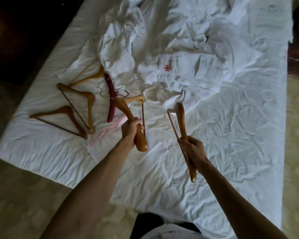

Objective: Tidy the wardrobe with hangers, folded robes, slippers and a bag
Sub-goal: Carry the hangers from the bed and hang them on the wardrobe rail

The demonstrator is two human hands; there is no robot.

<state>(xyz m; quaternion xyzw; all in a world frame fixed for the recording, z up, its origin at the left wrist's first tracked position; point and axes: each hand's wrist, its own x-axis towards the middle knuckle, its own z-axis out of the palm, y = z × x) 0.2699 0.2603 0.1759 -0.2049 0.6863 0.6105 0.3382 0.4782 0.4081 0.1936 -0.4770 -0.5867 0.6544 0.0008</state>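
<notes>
A: Over a rumpled bed point(231, 135), the left hand point(131, 131) clenches one wooden hanger point(128, 111); the right hand point(193, 150) clamps another hanger point(180, 116), apparently gathering them for the wardrobe

B: Count? Two held; at nine o'clock three wooden hangers point(86, 104) and one maroon padded hanger point(110, 99); robes point(171, 66) heaped at twelve

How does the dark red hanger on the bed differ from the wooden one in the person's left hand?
The red hanger looks padded and straight; the wooden hanger in the left hand is hard, glossy and has a thin crossbar. The red hanger lies loose on the bed; the wooden hanger is gripped by one thick arm and lifted. Both have a metal hook.
</notes>
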